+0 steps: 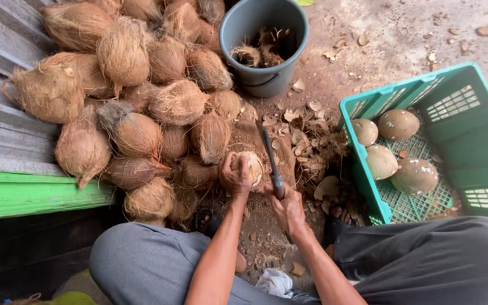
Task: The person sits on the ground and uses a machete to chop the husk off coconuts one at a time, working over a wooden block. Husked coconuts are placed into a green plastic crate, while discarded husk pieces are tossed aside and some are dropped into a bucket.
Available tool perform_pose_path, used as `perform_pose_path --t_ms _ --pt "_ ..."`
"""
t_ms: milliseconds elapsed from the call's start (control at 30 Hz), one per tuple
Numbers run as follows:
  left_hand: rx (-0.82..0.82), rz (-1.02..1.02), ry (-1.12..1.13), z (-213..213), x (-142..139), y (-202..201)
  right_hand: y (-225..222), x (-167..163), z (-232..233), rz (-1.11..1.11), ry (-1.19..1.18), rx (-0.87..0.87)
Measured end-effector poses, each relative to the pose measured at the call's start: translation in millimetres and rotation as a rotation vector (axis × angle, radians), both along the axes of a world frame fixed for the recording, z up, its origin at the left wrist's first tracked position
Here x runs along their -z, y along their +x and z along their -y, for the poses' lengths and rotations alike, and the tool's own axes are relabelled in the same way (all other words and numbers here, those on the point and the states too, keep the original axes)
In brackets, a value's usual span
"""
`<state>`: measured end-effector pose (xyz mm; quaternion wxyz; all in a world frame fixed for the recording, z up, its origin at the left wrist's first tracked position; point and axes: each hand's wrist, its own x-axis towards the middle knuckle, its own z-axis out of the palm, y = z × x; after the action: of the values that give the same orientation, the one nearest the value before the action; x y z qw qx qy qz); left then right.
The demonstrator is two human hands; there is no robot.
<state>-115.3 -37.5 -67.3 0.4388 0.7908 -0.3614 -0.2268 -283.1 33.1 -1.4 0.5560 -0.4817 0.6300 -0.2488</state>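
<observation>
My left hand (234, 178) grips a partly husked coconut (251, 168) held low between my knees. My right hand (287, 208) is closed on the handle of a long dark knife (269, 153), whose blade points away from me beside the coconut. A big pile of brown fibrous coconuts (136, 96) lies just beyond and left of my left hand.
A grey bucket (263, 74) with husk scraps stands behind the pile. On the right sits a green plastic crate (470, 130) holding several peeled pale coconuts (397, 124). Husk chips (306, 133) litter the dirt ground. Left is corrugated metal with a green board (24, 195).
</observation>
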Motion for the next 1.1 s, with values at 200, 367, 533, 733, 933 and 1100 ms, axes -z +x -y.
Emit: perform_pose_path --t_ms 200,367,533,733,933,1100 --pt "0.066 0.040 -0.273 7 -2 -3 -2 -18 11 -0.101 -0.231 -0.094" --pt "0.010 0.081 -0.035 2 -2 -4 9 -34 -1 -0.029 -0.191 0.087" --pt "0.039 0.087 0.072 7 2 -5 10 -32 7 -0.167 0.148 -0.043" --pt "0.040 0.087 0.016 4 10 -3 3 0 -4 -0.104 -0.208 -0.031" --pt "0.013 0.032 -0.064 15 10 -1 -10 39 13 -0.245 -0.099 -0.127" --pt "-0.076 0.021 0.152 12 5 15 -5 19 12 -0.044 0.186 -0.028"
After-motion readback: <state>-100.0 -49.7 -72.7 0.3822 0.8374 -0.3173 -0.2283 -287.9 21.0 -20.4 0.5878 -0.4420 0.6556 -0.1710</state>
